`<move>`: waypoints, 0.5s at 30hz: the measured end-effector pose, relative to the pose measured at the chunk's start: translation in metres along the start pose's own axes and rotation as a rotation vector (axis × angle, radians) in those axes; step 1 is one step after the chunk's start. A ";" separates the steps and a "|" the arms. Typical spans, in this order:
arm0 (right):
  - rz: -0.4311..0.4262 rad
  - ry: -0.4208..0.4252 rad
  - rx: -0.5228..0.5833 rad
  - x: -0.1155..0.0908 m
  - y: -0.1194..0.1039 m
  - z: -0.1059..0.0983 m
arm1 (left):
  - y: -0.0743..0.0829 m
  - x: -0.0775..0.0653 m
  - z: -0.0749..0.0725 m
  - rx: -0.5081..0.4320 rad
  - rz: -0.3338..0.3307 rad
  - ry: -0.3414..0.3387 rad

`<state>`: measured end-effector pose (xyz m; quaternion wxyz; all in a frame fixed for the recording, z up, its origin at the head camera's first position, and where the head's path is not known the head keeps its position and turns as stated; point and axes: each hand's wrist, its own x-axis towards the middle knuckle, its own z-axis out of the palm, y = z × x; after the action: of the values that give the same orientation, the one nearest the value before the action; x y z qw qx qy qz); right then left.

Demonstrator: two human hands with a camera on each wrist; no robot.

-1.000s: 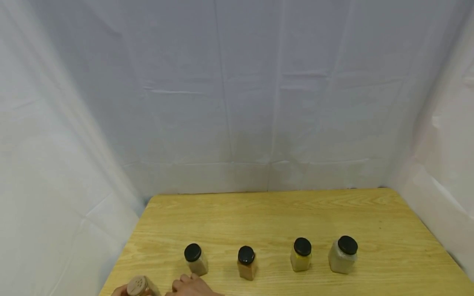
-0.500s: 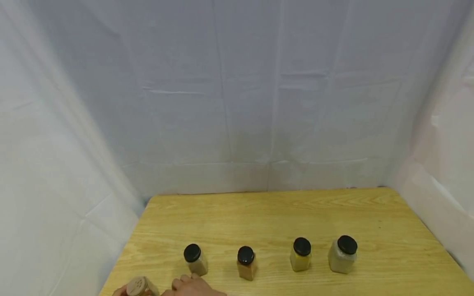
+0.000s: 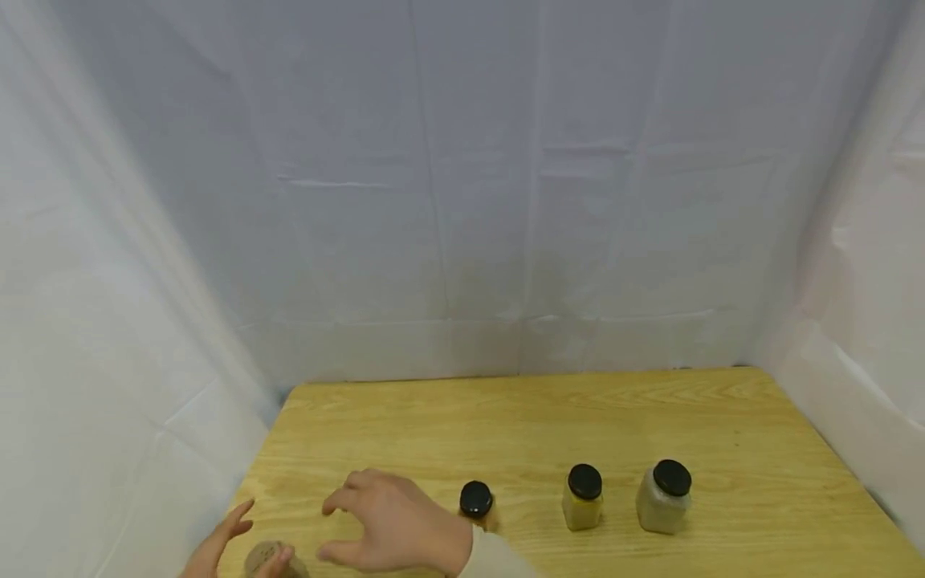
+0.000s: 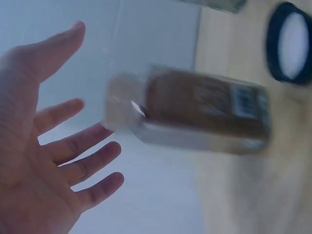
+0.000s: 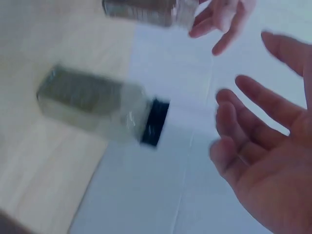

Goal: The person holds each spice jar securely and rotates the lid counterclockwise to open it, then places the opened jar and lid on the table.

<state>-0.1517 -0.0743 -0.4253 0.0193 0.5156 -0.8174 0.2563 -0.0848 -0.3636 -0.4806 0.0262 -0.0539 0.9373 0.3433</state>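
A spice jar (image 4: 204, 107) with brown contents and a beige perforated shaker cap (image 4: 122, 100) stands on the table near my left hand (image 4: 53, 141). The left fingers are spread, and the wrist views show a gap between them and the cap. In the head view that hand (image 3: 220, 550) reaches in at the bottom left corner. My right hand (image 3: 397, 522) is over the table, thumb and fingers apart. A black-capped jar (image 5: 87, 100) with grey-green contents stands in front of the right fingers, not touched; in the head view the hand hides it.
On the wooden table (image 3: 520, 417) stand a dark-capped jar (image 3: 477, 501) partly behind the right wrist, a yellowish jar (image 3: 582, 502) and a larger pale jar (image 3: 663, 502). A black lid (image 4: 274, 63) with a white inside lies near the brown jar. White sheeting (image 3: 491, 201) surrounds the table.
My left hand has let go of the brown jar, its fingers spreading apart. The right hand has risen forward from the bottom edge, opening and covering the leftmost black-capped jar.
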 end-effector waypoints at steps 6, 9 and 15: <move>0.051 0.213 -0.223 0.002 0.026 -0.010 | 0.086 -0.004 0.004 0.151 0.172 0.207; 0.104 0.205 -0.352 0.001 0.038 -0.008 | 0.096 0.006 0.009 0.194 0.156 0.128; 0.176 0.111 -0.449 -0.003 0.048 -0.001 | 0.106 0.027 0.019 0.173 0.160 -0.065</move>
<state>-0.1918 -0.0554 -0.4447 0.1558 0.4103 -0.8933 0.0970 -0.1238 -0.2728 -0.4293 0.0336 0.0348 0.9634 0.2637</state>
